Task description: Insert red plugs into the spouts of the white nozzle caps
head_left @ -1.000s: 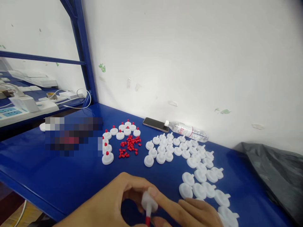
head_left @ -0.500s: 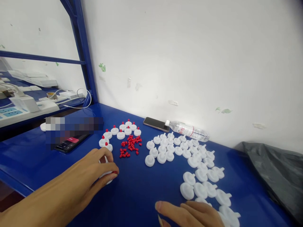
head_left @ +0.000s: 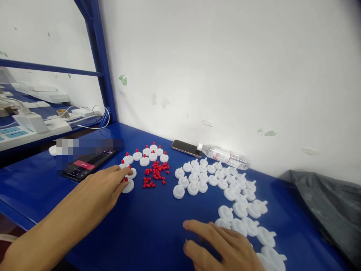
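At the left, my left hand (head_left: 111, 182) has its thumb and fingertips closed around the red cap of a round white plastic disc (head_left: 129, 187), which rests at the table surface. Just behind it stands another red-capped white disc (head_left: 132, 173), close to the index finger. Several more capped discs (head_left: 144, 162) stand upright in a group beyond. Small loose red caps (head_left: 156, 171) lie scattered to the right of the hand. My right hand (head_left: 220, 244) hovers low at the front, fingers apart and holding nothing. Beside it spread several white discs (head_left: 239, 227) with bare nozzles.
A phone with a lit screen (head_left: 84, 164) lies at the left. Against the wall are a dark phone (head_left: 186, 147) and a clear plastic bottle (head_left: 224, 155) on its side. A dark grey bag (head_left: 324, 203) covers the right edge. A power strip (head_left: 53, 130) sits beyond the blue frame.
My left hand has moved away and left, carrying the capped disc down beside the other capped ones. My right hand has risen slightly, and its fingers have spread.
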Demonstrator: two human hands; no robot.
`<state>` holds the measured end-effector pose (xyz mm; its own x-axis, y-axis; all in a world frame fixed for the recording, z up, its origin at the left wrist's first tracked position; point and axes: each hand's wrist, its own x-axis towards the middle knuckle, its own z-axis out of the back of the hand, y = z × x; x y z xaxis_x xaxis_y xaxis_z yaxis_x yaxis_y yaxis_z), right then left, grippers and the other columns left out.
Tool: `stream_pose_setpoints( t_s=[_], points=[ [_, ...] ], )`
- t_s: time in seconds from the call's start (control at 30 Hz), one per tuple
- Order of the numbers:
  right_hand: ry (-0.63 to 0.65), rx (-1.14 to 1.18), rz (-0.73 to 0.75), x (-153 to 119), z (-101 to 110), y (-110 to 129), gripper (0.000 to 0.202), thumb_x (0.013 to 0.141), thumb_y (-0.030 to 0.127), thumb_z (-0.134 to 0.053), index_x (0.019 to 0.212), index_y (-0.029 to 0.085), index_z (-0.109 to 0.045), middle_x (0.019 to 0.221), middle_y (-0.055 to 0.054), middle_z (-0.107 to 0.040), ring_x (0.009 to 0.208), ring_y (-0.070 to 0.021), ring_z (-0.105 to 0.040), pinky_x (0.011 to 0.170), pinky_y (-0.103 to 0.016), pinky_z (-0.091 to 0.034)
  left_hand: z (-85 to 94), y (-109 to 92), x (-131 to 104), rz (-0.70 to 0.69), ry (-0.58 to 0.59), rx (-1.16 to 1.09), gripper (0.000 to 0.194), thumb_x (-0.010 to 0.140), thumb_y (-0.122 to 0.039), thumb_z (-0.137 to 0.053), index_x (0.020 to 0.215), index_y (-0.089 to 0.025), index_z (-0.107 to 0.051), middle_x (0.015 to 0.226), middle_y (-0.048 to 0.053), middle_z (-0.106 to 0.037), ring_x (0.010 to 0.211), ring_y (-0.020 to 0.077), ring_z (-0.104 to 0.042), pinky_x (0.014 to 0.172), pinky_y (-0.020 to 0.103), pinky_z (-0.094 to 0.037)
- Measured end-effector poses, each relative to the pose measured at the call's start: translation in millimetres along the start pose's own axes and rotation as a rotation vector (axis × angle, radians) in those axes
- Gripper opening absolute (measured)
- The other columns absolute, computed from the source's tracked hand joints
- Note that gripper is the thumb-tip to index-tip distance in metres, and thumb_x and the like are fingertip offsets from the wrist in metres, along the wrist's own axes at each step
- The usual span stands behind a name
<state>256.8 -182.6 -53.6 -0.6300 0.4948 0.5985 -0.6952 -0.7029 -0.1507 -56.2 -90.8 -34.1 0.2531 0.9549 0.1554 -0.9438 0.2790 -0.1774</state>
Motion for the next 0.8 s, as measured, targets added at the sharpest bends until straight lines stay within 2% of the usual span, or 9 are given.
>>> stream_pose_setpoints(
  t_s=[0.07, 0.13, 0.27, 0.37, 0.43, 0.5, 0.6, 0.67, 0.8],
  points=[
    [0.018, 0.000, -0.018, 4.8, -2.7, -2.7, 0.027, 0.095, 0.016, -0.051, 0.108, 0.030, -0.070, 0.119, 0.000, -0.075, 0.091, -0.0173, -0.076, 0.074, -0.029, -0.064, 2.4, -7.9, -0.9, 0.036, -0.023, 0.042, 0.044, 0.099, -0.037, -0.036, 0.129, -0.021, -0.065, 0.117, 0.014, -0.071, 0.093, 0.0335, -0.071, 0.076, 0.042, -0.052],
    [0.040, 0.016, -0.038, 10.7, -2.8, -4.7, 0.026, 0.098, 0.022, -0.053, 0.116, 0.029, -0.069, 0.128, -0.005, -0.071, 0.106, -0.0207, -0.073, 0.085, -0.035, -0.064, 6.7, -20.5, -3.3, 0.054, -0.014, 0.059, 0.042, 0.099, -0.038, -0.037, 0.125, -0.023, -0.065, 0.117, 0.013, -0.071, 0.090, 0.0330, -0.071, 0.072, 0.041, -0.051],
    [0.096, -0.002, -0.069, 23.4, -1.9, -3.9, 0.036, 0.101, 0.034, -0.050, 0.133, 0.024, -0.063, 0.146, -0.015, -0.057, 0.130, -0.0270, -0.060, 0.098, -0.042, -0.059, 8.7, -42.9, -6.7, 0.062, 0.063, 0.075, 0.037, 0.101, -0.037, -0.035, 0.117, -0.026, -0.067, 0.107, 0.010, -0.075, 0.094, 0.0333, -0.072, 0.075, 0.041, -0.051],
    [0.154, -0.030, -0.116, 32.9, -9.4, -1.5, 0.045, 0.102, 0.036, -0.048, 0.144, 0.021, -0.054, 0.152, -0.017, -0.049, 0.139, -0.0302, -0.049, 0.105, -0.046, -0.054, 1.3, -49.0, -5.8, 0.053, 0.128, 0.111, 0.036, 0.101, -0.033, -0.035, 0.117, -0.024, -0.066, 0.103, 0.012, -0.076, 0.093, 0.0328, -0.073, 0.073, 0.039, -0.051],
    [0.186, -0.036, -0.147, 38.4, -18.1, -0.4, 0.046, 0.103, 0.036, -0.047, 0.146, 0.019, -0.052, 0.152, -0.017, -0.050, 0.140, -0.0303, -0.049, 0.107, -0.048, -0.052, -3.3, -50.1, -4.1, 0.055, 0.143, 0.111, 0.034, 0.101, -0.031, -0.036, 0.116, -0.022, -0.066, 0.098, 0.012, -0.076, 0.088, 0.0309, -0.073, 0.069, 0.036, -0.049],
    [0.197, -0.032, -0.175, 42.1, -26.3, 0.6, 0.042, 0.102, 0.034, -0.048, 0.141, 0.019, -0.056, 0.147, -0.016, -0.056, 0.135, -0.0301, -0.055, 0.107, -0.049, -0.052, -4.9, -51.0, -2.3, 0.058, 0.154, 0.103, 0.032, 0.101, -0.028, -0.037, 0.112, -0.021, -0.065, 0.093, 0.012, -0.075, 0.085, 0.0301, -0.073, 0.066, 0.034, -0.048],
    [0.169, 0.015, -0.176, 42.7, -33.2, 2.6, 0.032, 0.100, 0.024, -0.049, 0.130, 0.021, -0.061, 0.132, -0.013, -0.066, 0.118, -0.0280, -0.067, 0.100, -0.049, -0.057, -2.8, -53.6, -0.7, 0.055, 0.191, 0.107, 0.031, 0.100, -0.023, -0.034, 0.106, -0.019, -0.065, 0.090, 0.013, -0.074, 0.084, 0.0319, -0.073, 0.064, 0.035, -0.048],
    [0.137, 0.062, -0.161, 40.4, -34.1, 3.7, 0.034, 0.099, 0.021, -0.048, 0.132, 0.022, -0.059, 0.127, -0.012, -0.068, 0.112, -0.0257, -0.069, 0.095, -0.046, -0.060, -1.3, -55.5, -0.7, 0.052, 0.204, 0.113, 0.033, 0.101, -0.021, -0.032, 0.105, -0.019, -0.064, 0.090, 0.013, -0.074, 0.084, 0.0327, -0.073, 0.065, 0.036, -0.048],
    [0.098, 0.098, -0.225, 35.0, -34.0, 2.7, 0.045, 0.101, 0.027, -0.050, 0.145, 0.017, -0.046, 0.132, -0.015, -0.066, 0.117, -0.0265, -0.067, 0.095, -0.043, -0.059, -2.9, -57.3, -1.1, 0.075, 0.186, 0.111, 0.034, 0.101, -0.025, -0.034, 0.123, -0.021, -0.061, 0.096, 0.013, -0.074, 0.090, 0.0316, -0.073, 0.068, 0.035, -0.050]
  ],
)
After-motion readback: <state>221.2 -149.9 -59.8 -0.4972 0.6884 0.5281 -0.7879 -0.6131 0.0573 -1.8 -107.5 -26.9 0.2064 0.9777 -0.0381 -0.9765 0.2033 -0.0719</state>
